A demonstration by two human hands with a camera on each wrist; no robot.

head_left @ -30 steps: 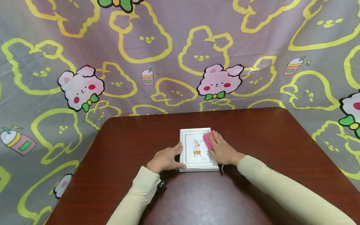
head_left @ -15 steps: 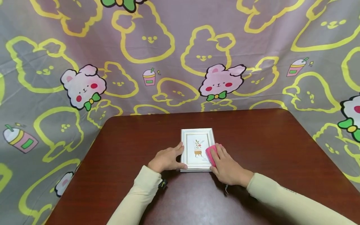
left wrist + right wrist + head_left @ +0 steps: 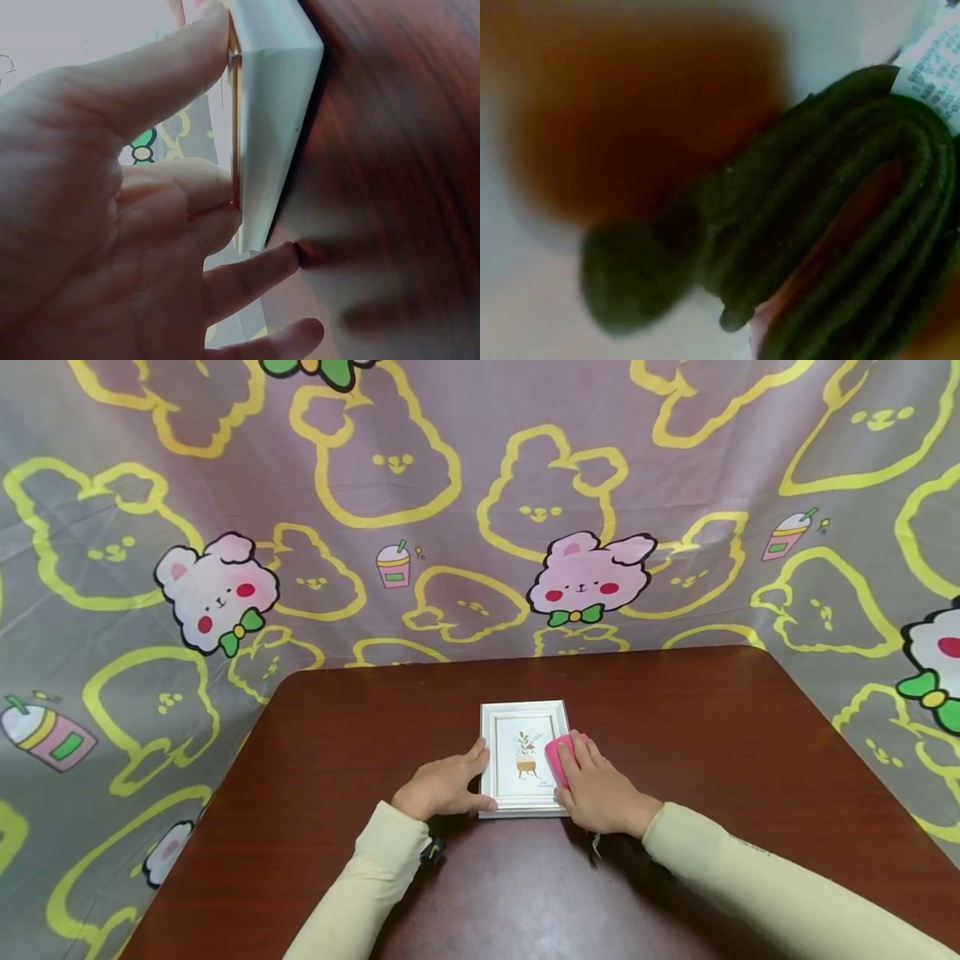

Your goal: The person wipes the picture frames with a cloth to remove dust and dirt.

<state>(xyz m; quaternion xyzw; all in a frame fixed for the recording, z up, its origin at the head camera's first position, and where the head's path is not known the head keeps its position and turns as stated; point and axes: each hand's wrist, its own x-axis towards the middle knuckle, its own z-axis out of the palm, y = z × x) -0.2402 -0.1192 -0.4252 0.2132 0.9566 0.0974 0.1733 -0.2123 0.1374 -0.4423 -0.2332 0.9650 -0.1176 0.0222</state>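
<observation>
A white picture frame (image 3: 525, 810) lies flat on the table in the head view, with a potted-plant print inside. My left hand (image 3: 442, 785) rests against its left side, fingertips along the edge and thumb on the lower left corner. In the left wrist view, the thumb (image 3: 161, 71) lies over the frame's rim (image 3: 274, 105), while other fingers touch its side or reach the tabletop. My right hand (image 3: 603, 789) holds a folded pink cloth (image 3: 557, 760) against the frame's right part. Up close in the right wrist view, the cloth's folds (image 3: 795, 225) look dark, with a printed white label (image 3: 934, 79).
The dark reddish-brown wooden table (image 3: 360, 718) extends around the frame on every side. A patterned fabric backdrop (image 3: 457, 435) hangs behind it and along both sides. A blurred orange-brown patch in the right wrist view cannot be identified.
My right hand first slid the cloth down along the frame's right side, then a little back up and left. The left hand and the frame have stayed in place.
</observation>
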